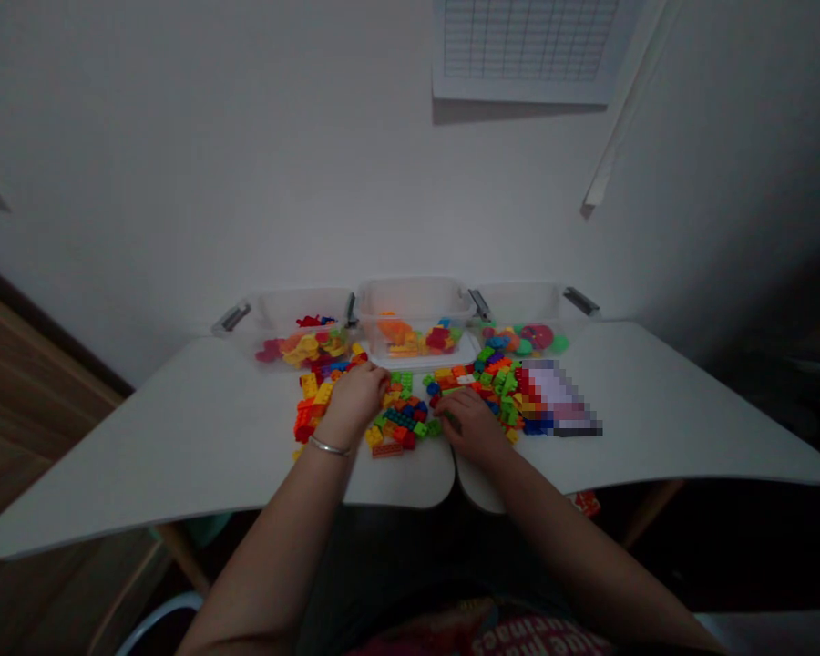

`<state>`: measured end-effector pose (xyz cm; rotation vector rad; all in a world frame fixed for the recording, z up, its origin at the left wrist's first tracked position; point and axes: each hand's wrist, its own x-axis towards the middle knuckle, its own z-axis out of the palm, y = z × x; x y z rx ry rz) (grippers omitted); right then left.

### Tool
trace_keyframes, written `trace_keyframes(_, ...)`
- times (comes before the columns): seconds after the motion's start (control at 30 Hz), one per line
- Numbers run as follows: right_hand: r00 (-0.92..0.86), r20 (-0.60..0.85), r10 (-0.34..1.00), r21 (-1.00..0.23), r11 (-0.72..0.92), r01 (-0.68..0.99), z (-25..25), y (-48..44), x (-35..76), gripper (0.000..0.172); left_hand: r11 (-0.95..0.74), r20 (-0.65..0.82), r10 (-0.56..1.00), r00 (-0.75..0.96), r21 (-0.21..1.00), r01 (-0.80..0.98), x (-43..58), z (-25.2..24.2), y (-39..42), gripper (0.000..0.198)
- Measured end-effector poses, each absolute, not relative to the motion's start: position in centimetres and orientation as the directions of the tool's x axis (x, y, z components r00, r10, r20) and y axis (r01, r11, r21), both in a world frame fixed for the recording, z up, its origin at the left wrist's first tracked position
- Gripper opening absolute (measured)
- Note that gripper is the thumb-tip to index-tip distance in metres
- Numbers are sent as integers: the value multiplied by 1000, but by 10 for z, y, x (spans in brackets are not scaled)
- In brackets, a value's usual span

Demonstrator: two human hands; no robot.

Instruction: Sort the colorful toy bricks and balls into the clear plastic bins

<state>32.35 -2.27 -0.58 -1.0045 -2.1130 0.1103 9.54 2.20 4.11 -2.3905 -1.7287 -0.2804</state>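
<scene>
Pretty dim room tbh, greyish light, gloomiest around 3 o'clock. Plain pale wall (301,164) fills 12, with a gridded paper sheet (529,46) up at 1 and a white strip (630,109) slanting between 1 and 2. Brown wooden panelling (17,374) sits at 9. White table (170,437) spans the middle, rounded notch near 6, wooden legs (183,556) at 8 and 4.

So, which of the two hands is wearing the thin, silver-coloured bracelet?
The left hand: the thin silver-coloured bracelet circles its wrist, while the right hand has a bare wrist.
</scene>
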Motion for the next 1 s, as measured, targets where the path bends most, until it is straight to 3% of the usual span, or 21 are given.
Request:
trace_keyframes(0.8,-392,611,688,-368,685,628,-2,-24,324,21,-248,282,932,228,37,968,100,26,31,33)
trace_keyframes(1.0,-399,604,690,-371,687,625,-2,-24,324,22,-248,358,915,184,141,958,99,26,29,22)
